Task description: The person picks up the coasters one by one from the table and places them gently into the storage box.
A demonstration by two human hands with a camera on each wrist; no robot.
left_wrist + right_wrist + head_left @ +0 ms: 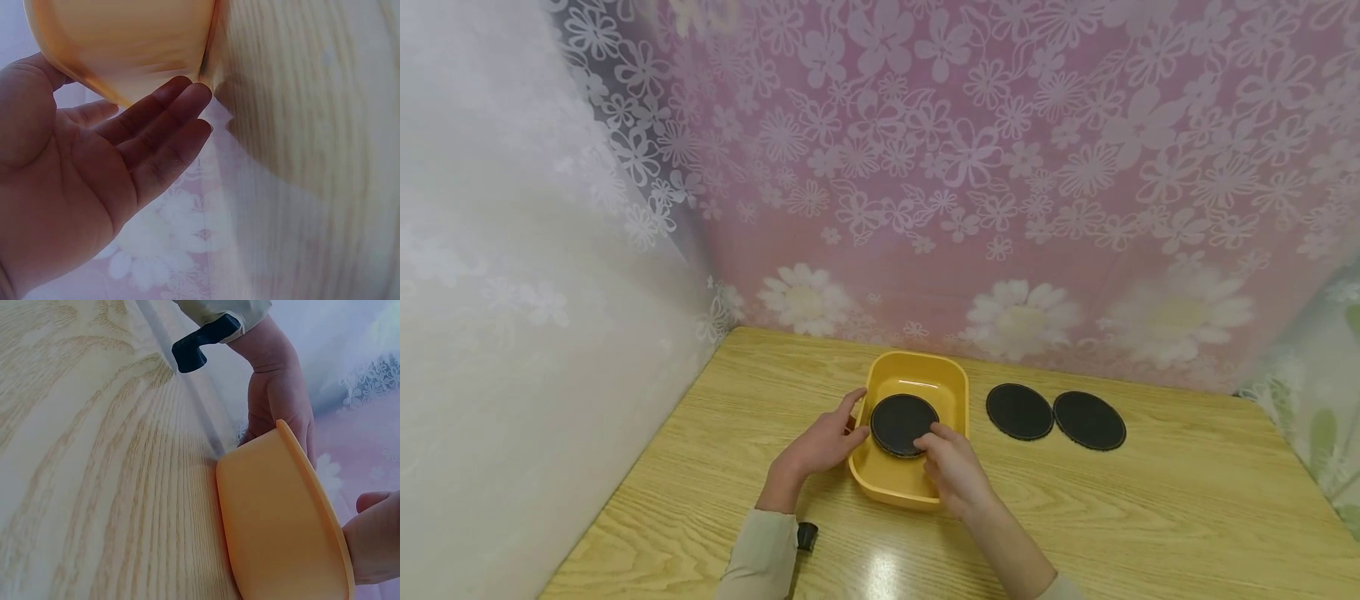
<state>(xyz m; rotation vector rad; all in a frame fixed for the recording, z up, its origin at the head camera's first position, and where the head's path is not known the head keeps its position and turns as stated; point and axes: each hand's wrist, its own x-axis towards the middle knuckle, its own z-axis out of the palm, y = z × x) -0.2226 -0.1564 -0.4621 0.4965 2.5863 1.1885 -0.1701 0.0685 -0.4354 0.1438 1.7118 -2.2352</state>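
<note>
A yellow plastic tub with rounded corners stands on the wooden table. Over its inside lies a round black coaster with a stitched edge. My right hand reaches over the tub's right side and pinches the coaster's near right edge. At the left side, my left hand holds the rim, its thumb over the edge. From the left wrist, the fingers appear loosely extended along the outer wall. In the right wrist view, the tub's wall hides the coaster and most of the right hand's fingers.
Two more round black coasters, one beside the other, lie flat to the right of the tub. A flowered pink curtain hangs along the table's far edge, and a pale one along the left. A black wrist mount juts from the left sleeve.
</note>
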